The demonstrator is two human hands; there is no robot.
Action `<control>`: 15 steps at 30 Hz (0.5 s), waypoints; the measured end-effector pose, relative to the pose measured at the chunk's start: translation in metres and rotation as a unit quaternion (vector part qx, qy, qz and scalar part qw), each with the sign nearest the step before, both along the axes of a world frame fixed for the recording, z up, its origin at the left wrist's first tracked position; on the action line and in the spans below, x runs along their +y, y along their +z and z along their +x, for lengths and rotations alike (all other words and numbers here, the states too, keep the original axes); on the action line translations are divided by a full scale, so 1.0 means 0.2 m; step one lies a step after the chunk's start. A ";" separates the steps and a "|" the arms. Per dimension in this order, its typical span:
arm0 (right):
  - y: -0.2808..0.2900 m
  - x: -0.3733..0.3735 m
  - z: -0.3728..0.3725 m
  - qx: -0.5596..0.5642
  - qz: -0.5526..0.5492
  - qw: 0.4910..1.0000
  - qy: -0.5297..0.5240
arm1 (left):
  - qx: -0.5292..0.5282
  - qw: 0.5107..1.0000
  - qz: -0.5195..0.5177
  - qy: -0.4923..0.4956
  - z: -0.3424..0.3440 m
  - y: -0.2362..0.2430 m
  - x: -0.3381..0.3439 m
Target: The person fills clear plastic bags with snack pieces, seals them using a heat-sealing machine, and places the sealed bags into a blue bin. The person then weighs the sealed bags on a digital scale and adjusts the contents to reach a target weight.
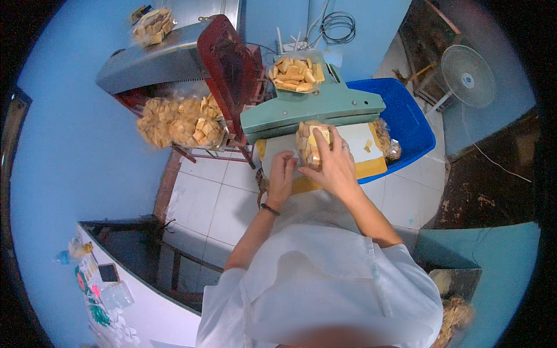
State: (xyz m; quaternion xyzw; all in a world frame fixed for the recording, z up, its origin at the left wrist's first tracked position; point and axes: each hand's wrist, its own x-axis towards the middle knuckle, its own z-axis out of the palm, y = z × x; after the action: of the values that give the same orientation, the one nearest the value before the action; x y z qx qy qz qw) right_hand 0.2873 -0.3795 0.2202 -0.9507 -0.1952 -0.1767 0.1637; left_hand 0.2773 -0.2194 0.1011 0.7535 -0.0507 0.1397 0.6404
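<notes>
My right hand (pixel 336 162) grips a clear bag of pale yellow snack pieces (pixel 307 139) with a yellow label, at the front of a green bag sealer (pixel 313 110). My left hand (pixel 281 174), with curled fingers, is just left of this bag; anything between its fingertips is too small to make out. Both hands are over a white board with yellow edges (pixel 365 165). Another filled bag (pixel 296 75) lies on top of the sealer.
A red-and-steel machine (pixel 156 64) with several filled bags (pixel 174 122) stands at left. A blue tub (pixel 412 133) sits behind the board. A fan (pixel 467 75) stands back right. A white counter (pixel 151 307) with small items is at lower left; cables (pixel 336 26) hang behind.
</notes>
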 end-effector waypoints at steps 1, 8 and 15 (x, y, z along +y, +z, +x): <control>0.00 0.02 0.00 0.049 -0.014 0.998 -0.028 | 0.008 1.000 0.027 0.003 -0.01 0.00 0.00; 0.00 0.07 0.03 0.034 -0.056 0.995 -0.075 | -0.050 0.997 -0.056 -0.012 0.01 -0.04 0.01; 0.02 0.07 0.04 0.025 -0.061 0.997 -0.047 | -0.043 0.996 -0.076 -0.017 0.05 -0.12 0.01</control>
State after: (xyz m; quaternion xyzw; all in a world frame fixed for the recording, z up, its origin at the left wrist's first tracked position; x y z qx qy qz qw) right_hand 0.2952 -0.3660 0.2237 -0.9712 -0.1563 -0.1484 0.1015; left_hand 0.2883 -0.2164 0.0780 0.6952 -0.0803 0.1649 0.6950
